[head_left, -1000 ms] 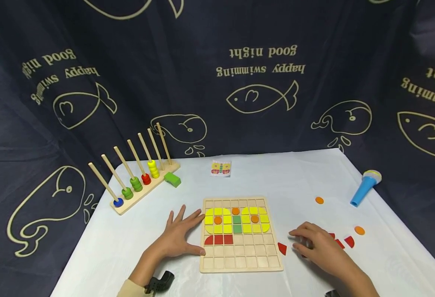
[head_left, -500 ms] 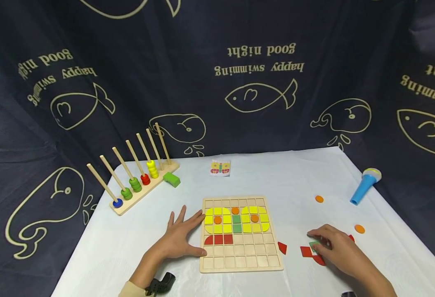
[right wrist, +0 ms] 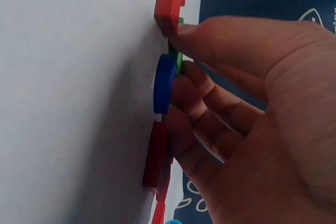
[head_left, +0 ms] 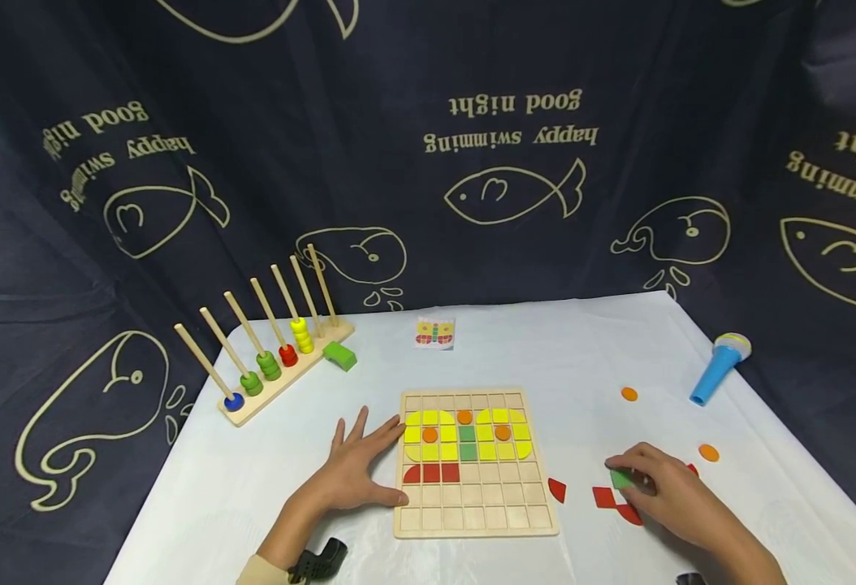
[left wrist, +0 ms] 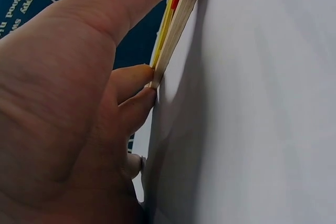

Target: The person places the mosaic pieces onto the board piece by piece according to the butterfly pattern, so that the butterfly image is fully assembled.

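At lower right of the head view, a green tile (head_left: 620, 478) is pinched between curled thumb and fingers of the right hand (head_left: 662, 491); it is best kept level, clear of the red tiles (head_left: 604, 497), and the board (head_left: 476, 517), lower centre, steadied by the spread fingers of the left hand (head_left: 351, 470).

**Covered and cropped**

In the head view, the right hand (head_left: 662, 491) hides part of a green tile (head_left: 620, 479) and of a red piece (head_left: 693, 469) at its two o'clock; the blue piece (right wrist: 165, 83) is wholly hidden there. The left wrist view crops the left hand (left wrist: 68, 108) at nine o'clock, the board (left wrist: 181, 24) at twelve. The card (head_left: 434, 333) has finer print too small to tell.
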Demonstrator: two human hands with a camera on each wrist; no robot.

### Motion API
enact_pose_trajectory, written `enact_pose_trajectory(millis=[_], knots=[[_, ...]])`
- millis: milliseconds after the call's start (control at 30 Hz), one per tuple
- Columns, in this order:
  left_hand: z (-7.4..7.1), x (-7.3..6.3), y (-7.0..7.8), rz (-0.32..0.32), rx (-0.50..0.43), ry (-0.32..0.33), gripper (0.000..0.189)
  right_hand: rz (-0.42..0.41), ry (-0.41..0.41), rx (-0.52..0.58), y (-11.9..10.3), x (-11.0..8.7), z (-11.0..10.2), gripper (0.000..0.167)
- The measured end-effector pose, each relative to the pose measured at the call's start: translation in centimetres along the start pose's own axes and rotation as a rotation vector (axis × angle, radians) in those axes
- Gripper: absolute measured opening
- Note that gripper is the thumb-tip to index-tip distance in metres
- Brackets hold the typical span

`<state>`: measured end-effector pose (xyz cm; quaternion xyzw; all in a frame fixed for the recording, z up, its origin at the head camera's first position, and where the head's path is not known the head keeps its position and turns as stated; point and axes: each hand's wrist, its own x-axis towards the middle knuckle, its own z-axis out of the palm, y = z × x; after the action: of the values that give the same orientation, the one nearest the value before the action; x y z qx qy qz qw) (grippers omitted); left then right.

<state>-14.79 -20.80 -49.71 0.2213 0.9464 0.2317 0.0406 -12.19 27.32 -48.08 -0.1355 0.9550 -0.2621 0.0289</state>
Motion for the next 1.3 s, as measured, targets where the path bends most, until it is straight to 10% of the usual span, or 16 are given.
enact_pose_trajectory(millis=[800,1300], knots=[[0.4,-0.3,-0.2,-0.011,-0.016,0.017,0.108,-0.04,-0.02,-0.053,-5.3,3.1,2.0,0.029],[0.2,0.1,-0.2,-0.001,-0.02,0.004,0.108,-0.277,-0.048,-0.031,-8.9,5.0,4.5,0.023]])
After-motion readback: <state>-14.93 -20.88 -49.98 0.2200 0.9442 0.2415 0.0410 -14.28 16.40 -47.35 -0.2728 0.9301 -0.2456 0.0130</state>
